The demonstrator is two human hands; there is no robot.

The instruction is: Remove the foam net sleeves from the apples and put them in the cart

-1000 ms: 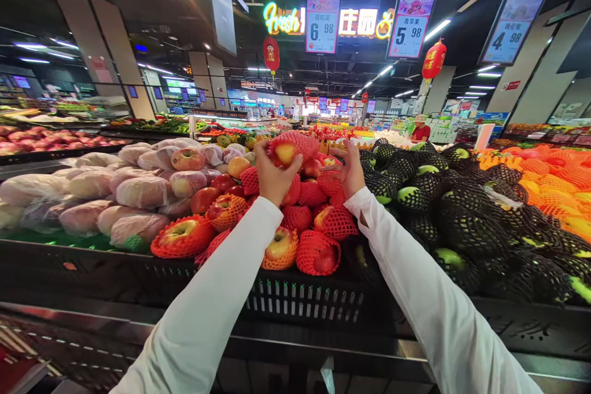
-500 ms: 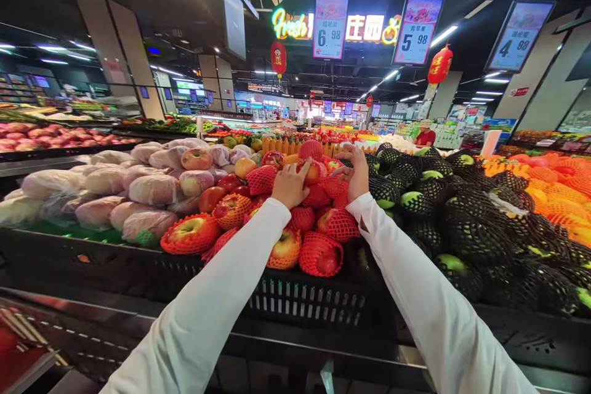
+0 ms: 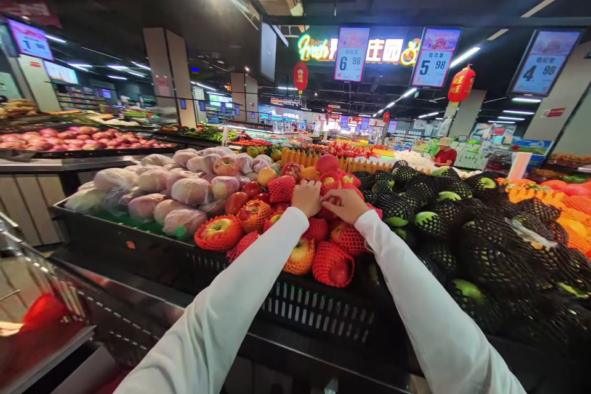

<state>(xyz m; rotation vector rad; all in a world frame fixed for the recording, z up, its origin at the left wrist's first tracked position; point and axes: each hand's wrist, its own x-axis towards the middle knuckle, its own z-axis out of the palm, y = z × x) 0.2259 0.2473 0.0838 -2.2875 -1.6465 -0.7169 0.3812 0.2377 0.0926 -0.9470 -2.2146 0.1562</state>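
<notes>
My left hand is over the middle of a heap of red apples in foam nets, its fingers curled down. Close beside it, my right hand has thumb and fingers drawn together, pointing toward the left. Whatever lies in the fingers is hidden by the hands. Just behind them sits a red apple. Nearer the front are an apple in an orange net and one in a red net. Another netted apple lies to the left of my arms.
Wrapped pale-pink fruit fills the left of the display. Green fruit in black nets is heaped on the right. A black slotted crate wall runs along the front. Part of a metal cart stands lower left. A person in red is farther back.
My right hand has moved left and down toward my left hand, and its spread fingers have closed together. My left hand's fingers have curled. The view has shifted left and up.
</notes>
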